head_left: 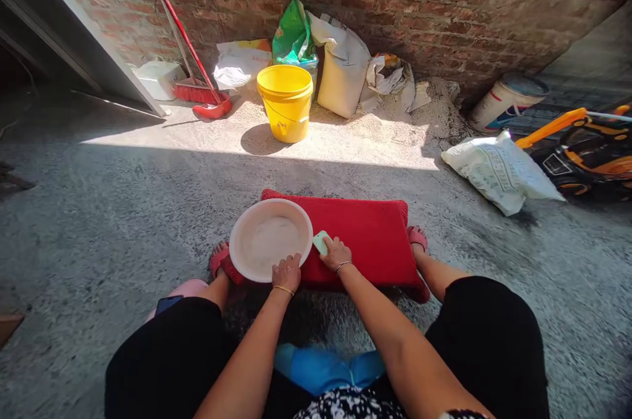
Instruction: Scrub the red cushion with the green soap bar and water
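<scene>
A pale, wide plastic basin point(269, 234) rests on the left part of a low bench covered in red cloth point(365, 234). My left hand point(286, 272) grips the basin's near rim, fingers over the edge and thumb out of sight. Just right of the basin, my right hand point(336, 253) is closed around a small mint-green rounded block point(322, 242). Whether this is soap or a brush I cannot make out. The block is close to the basin's right rim, over the red cloth.
Beyond the bench stands a yellow bucket point(285, 103). Sacks point(343, 63) lean on the brick wall, near a red broom point(185, 37) and dustpan point(213, 109). At right lie a white sack point(496, 168) and an orange-black machine point(587, 155). My feet flank the bench.
</scene>
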Demonstrator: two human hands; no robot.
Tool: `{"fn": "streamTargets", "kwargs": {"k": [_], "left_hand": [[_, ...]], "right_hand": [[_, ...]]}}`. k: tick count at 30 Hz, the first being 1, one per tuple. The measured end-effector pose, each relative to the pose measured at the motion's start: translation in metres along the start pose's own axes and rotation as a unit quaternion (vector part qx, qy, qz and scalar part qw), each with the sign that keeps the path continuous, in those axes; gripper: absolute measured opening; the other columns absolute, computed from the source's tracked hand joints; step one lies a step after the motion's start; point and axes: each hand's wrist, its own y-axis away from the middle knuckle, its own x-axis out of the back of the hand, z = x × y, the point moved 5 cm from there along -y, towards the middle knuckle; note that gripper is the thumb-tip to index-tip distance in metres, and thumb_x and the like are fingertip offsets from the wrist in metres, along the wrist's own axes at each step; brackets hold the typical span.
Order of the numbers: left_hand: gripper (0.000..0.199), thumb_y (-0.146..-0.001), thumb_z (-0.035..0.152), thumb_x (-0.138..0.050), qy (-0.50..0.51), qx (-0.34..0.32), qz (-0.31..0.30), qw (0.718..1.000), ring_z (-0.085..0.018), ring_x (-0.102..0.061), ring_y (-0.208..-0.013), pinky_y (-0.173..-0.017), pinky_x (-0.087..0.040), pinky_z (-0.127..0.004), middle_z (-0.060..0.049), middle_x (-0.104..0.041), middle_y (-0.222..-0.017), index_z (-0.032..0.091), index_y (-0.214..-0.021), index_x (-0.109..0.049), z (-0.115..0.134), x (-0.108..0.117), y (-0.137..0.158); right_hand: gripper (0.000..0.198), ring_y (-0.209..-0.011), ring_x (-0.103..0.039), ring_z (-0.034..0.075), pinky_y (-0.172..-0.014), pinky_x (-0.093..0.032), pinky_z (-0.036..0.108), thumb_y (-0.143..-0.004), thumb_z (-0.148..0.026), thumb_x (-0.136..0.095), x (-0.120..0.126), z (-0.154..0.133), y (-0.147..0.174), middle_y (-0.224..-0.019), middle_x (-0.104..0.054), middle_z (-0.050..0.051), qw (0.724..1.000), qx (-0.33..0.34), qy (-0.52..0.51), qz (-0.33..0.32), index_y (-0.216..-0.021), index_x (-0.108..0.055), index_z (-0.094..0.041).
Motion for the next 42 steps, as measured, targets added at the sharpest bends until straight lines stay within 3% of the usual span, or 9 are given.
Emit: {"fn": "streamTargets", "kwargs": {"k": [4, 9, 12, 20, 24, 28, 31, 34, 42], "left_hand": [[0.039, -0.089, 0.027, -0.046, 0.005, 0.019, 0.013, 1.0, -0.025, -0.059, -0.106, -0.086, -0.045, -0.041, -0.01, -0.063, -0.12, 0.026, -0.128, -0.053, 0.001, 0.0, -0.003], [0.038, -0.089, 0.029, -0.046, -0.001, 0.042, 0.018, 0.999, -0.025, -0.059, -0.107, -0.086, -0.045, -0.04, -0.01, -0.063, -0.12, 0.027, -0.126, -0.056, 0.003, 0.0, -0.002], [0.041, -0.089, 0.026, -0.046, -0.004, 0.039, 0.027, 0.999, -0.024, -0.059, -0.108, -0.086, -0.045, -0.039, -0.01, -0.064, -0.12, 0.026, -0.128, -0.055, 0.003, 0.0, -0.003], [0.042, -0.089, 0.021, -0.042, -0.02, 0.036, 0.028, 0.999, -0.025, -0.061, -0.104, -0.082, -0.046, -0.038, -0.009, -0.066, -0.116, 0.027, -0.128, -0.057, 0.0, -0.003, -0.006], [0.041, -0.089, 0.023, -0.041, -0.027, 0.033, 0.037, 0.998, -0.025, -0.061, -0.103, -0.081, -0.046, -0.037, -0.009, -0.067, -0.115, 0.027, -0.127, -0.058, 0.001, -0.005, -0.006], [0.041, -0.089, 0.023, -0.042, -0.023, 0.032, 0.048, 0.998, -0.025, -0.061, -0.102, -0.081, -0.046, -0.036, -0.01, -0.066, -0.115, 0.026, -0.126, -0.059, 0.001, -0.005, -0.005], [0.042, -0.088, 0.022, -0.042, -0.02, 0.031, 0.045, 0.998, -0.025, -0.06, -0.103, -0.081, -0.046, -0.037, -0.011, -0.066, -0.115, 0.025, -0.127, -0.058, 0.002, -0.004, -0.004], [0.042, -0.09, 0.022, -0.04, -0.023, 0.039, 0.035, 0.998, -0.025, -0.06, -0.104, -0.082, -0.046, -0.037, -0.011, -0.066, -0.116, 0.026, -0.128, -0.057, 0.002, -0.002, -0.003], [0.044, -0.089, 0.021, -0.039, -0.033, 0.043, 0.025, 0.998, -0.025, -0.06, -0.103, -0.082, -0.046, -0.036, -0.01, -0.066, -0.116, 0.026, -0.129, -0.057, 0.002, -0.002, -0.004]], "right_hand": [[0.061, -0.11, -0.055, 0.026, -0.083, -0.044, 0.036, -0.084, -0.052, -0.055, 0.005, 0.087, 0.01, -0.122, -0.052, 0.011, 0.996, -0.088, -0.005, -0.001, -0.141, -0.04, -0.034], [0.066, -0.113, -0.057, 0.031, -0.085, -0.045, 0.042, -0.087, -0.059, -0.046, 0.019, 0.214, 0.046, -0.126, -0.051, 0.015, 0.936, -0.346, -0.067, 0.004, -0.144, -0.036, -0.027], [0.066, -0.111, -0.058, 0.029, -0.085, -0.045, 0.041, -0.087, -0.061, -0.044, 0.029, 0.197, 0.037, -0.125, -0.052, 0.015, 0.94, -0.33, -0.079, 0.021, -0.143, -0.037, -0.027], [0.058, -0.109, -0.055, 0.024, -0.083, -0.044, 0.034, -0.082, -0.054, -0.059, 0.027, 0.017, -0.039, -0.121, -0.052, 0.01, 0.999, -0.025, -0.032, 0.019, -0.134, -0.046, -0.033], [0.059, -0.11, -0.055, 0.025, -0.084, -0.043, 0.035, -0.083, -0.053, -0.057, 0.025, 0.074, -0.036, -0.123, -0.05, 0.011, 0.997, -0.07, -0.02, 0.004, -0.137, -0.044, -0.033], [0.063, -0.112, -0.056, 0.028, -0.084, -0.044, 0.039, -0.086, -0.058, -0.05, 0.031, 0.196, -0.004, -0.124, -0.051, 0.014, 0.966, -0.254, -0.042, 0.006, -0.141, -0.039, -0.03], [0.066, -0.113, -0.056, 0.031, -0.084, -0.044, 0.04, -0.086, -0.06, -0.047, 0.037, 0.239, 0.014, -0.123, -0.052, 0.017, 0.933, -0.352, -0.069, 0.01, -0.141, -0.039, -0.024], [0.065, -0.111, -0.057, 0.029, -0.084, -0.044, 0.04, -0.086, -0.061, -0.046, 0.04, 0.202, 0.002, -0.125, -0.051, 0.015, 0.949, -0.306, -0.073, 0.026, -0.141, -0.039, -0.027], [0.057, -0.111, -0.053, 0.025, -0.084, -0.044, 0.035, -0.082, -0.056, -0.057, 0.029, 0.011, -0.063, -0.123, -0.05, 0.01, 0.999, -0.007, -0.032, 0.014, -0.133, -0.045, -0.034]]}}
